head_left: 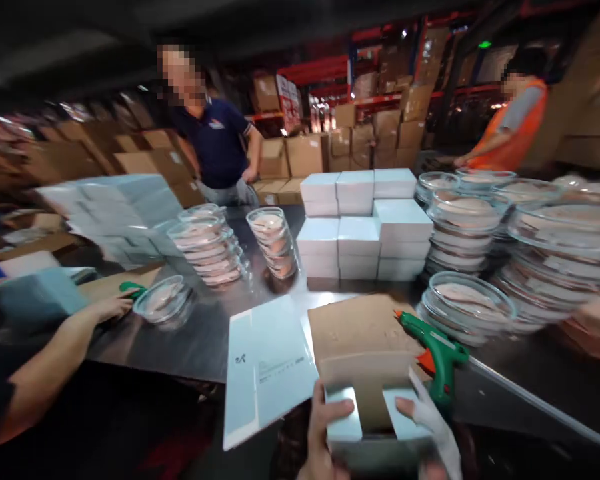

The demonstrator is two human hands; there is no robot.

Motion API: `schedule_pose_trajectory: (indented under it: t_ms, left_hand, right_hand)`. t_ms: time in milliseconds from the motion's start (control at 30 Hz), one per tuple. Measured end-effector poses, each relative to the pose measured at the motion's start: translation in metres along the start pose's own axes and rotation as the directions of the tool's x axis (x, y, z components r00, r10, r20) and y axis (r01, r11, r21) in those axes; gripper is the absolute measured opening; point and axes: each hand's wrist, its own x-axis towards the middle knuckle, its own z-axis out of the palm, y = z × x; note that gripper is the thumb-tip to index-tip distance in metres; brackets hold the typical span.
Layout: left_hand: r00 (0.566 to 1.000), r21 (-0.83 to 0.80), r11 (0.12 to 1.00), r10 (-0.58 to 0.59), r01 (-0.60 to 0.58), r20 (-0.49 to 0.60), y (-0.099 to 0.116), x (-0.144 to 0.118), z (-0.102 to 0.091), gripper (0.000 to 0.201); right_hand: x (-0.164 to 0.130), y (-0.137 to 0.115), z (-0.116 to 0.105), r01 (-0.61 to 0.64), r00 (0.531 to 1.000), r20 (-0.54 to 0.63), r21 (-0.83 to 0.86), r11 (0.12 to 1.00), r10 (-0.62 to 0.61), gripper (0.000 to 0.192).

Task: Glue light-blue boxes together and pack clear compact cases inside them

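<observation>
A small carton with a brown inside and pale blue flaps is between my hands at the lower right. My left hand grips its left side, the thumb pressed on a flap. On the other side my right hand, partly in a white covering, grips it with its thumb on the right flap. Close beside that hand lies a green hot glue gun with an orange trigger. A brown cardboard piece lies behind the carton. To the left is a flat pale blue printed sheet.
Stacked pale blue boxes stand on the dark table. Stacks of clear round containers crowd the right; others stand left of centre. A co-worker's arm reaches in at left. Two people stand beyond the table.
</observation>
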Motion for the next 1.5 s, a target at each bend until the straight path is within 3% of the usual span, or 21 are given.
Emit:
schedule_pose_trajectory:
  t_ms: [67, 133, 167, 233, 300, 400, 467, 533, 600, 733, 833, 967, 1033, 1067, 1133, 1200, 1233, 1367, 1500]
  left_hand:
    - [0.997, -0.075, 0.997, -0.001, -0.005, -0.075, -0.004, -0.013, 0.006, 0.083]
    - [0.989, -0.1, 0.995, 0.009, -0.024, -0.148, -0.007, -0.022, 0.009, 0.084]
    - [0.987, -0.096, 0.994, 0.028, -0.044, -0.161, -0.008, -0.025, 0.009, 0.084]
    - [0.99, -0.078, 0.992, 0.094, -0.102, -0.102, -0.009, -0.028, 0.005, 0.075]
    - [0.992, -0.059, 0.99, 0.127, -0.128, -0.022, -0.008, -0.027, -0.003, 0.055]
    - [0.996, -0.043, 0.997, 0.063, -0.066, -0.064, -0.003, -0.019, -0.017, 0.039]
    - [0.992, -0.074, 0.997, -0.006, -0.004, -0.129, 0.002, -0.012, -0.024, 0.037]
    - [0.988, -0.12, 0.992, -0.05, 0.032, -0.149, 0.008, -0.004, -0.026, 0.038]
    - [0.987, -0.163, 0.985, -0.078, 0.054, -0.14, 0.012, 0.003, -0.025, 0.041]
    - [0.983, -0.231, 0.969, -0.122, 0.088, -0.138, 0.014, 0.012, -0.021, 0.044]
    - [0.971, -0.26, 0.959, -0.158, 0.108, -0.179, 0.014, 0.018, -0.02, 0.043]
    - [0.975, -0.253, 0.961, -0.154, 0.109, -0.162, 0.023, 0.025, -0.022, 0.039]
    - [0.981, -0.224, 0.971, -0.124, 0.089, -0.147, 0.031, 0.03, -0.022, 0.037]
    - [0.984, -0.208, 0.975, -0.108, 0.076, -0.144, 0.035, 0.032, -0.022, 0.036]
    - [0.987, -0.181, 0.982, -0.079, 0.054, -0.139, 0.043, 0.037, -0.021, 0.033]
    - [0.989, -0.157, 0.987, -0.057, 0.035, -0.136, 0.05, 0.04, -0.018, 0.031]
    - [0.989, -0.148, 0.989, -0.047, 0.026, -0.137, 0.052, 0.041, -0.017, 0.029]
    - [0.988, -0.135, 0.991, -0.005, -0.016, -0.152, 0.057, 0.043, -0.013, 0.027]
    - [0.987, -0.127, 0.989, 0.056, -0.075, -0.152, 0.057, 0.042, -0.012, 0.021]
  right_hand:
    - [-0.002, -0.012, -0.003, -0.15, 0.987, -0.042, 0.148, 0.978, 0.157, 0.067]
    - [0.001, -0.025, -0.001, -0.299, 0.933, -0.089, 0.349, 0.888, 0.35, 0.042]
    - [0.003, -0.029, 0.0, -0.326, 0.903, -0.119, 0.439, 0.837, 0.414, 0.038]
    - [0.005, -0.033, -0.002, -0.326, 0.866, -0.157, 0.546, 0.772, 0.476, 0.049]
    - [0.006, -0.029, -0.011, -0.352, 0.859, -0.115, 0.573, 0.74, 0.498, 0.052]
    - [0.016, -0.006, -0.037, -0.488, 0.845, -0.035, 0.356, 0.797, 0.533, 0.043]
    - [0.034, 0.015, -0.051, -0.624, 0.777, -0.058, 0.05, 0.78, 0.626, 0.045]
    - [0.055, 0.036, -0.058, -0.736, 0.673, -0.058, -0.156, 0.659, 0.737, 0.042]
    - [0.07, 0.053, -0.057, -0.795, 0.589, 0.002, -0.181, 0.58, 0.808, 0.038]
    - [0.07, 0.068, -0.048, -0.825, 0.563, 0.079, -0.002, 0.565, 0.823, 0.03]
    - [0.056, 0.056, -0.042, -0.808, 0.582, 0.059, 0.151, 0.569, 0.811, 0.045]
    - [0.043, 0.016, -0.039, -0.595, 0.662, -0.162, 0.48, 0.645, 0.732, 0.062]
    - [0.037, -0.002, -0.042, -0.528, 0.733, -0.094, 0.547, 0.65, 0.674, 0.054]
    - [0.033, -0.009, -0.044, -0.552, 0.758, -0.006, 0.527, 0.646, 0.653, 0.05]
    - [0.02, -0.016, -0.049, -0.632, 0.752, 0.137, 0.425, 0.647, 0.645, 0.045]
    - [0.004, -0.018, -0.052, -0.652, 0.75, 0.148, 0.323, 0.686, 0.644, 0.041]
    - [-0.002, -0.019, -0.052, -0.625, 0.777, 0.139, 0.29, 0.725, 0.614, 0.037]
    - [-0.006, -0.034, -0.046, -0.31, 0.948, 0.154, 0.231, 0.922, 0.279, 0.017]
    - [0.018, -0.057, -0.034, -0.078, 0.989, 0.138, 0.156, 0.985, 0.056, 0.012]
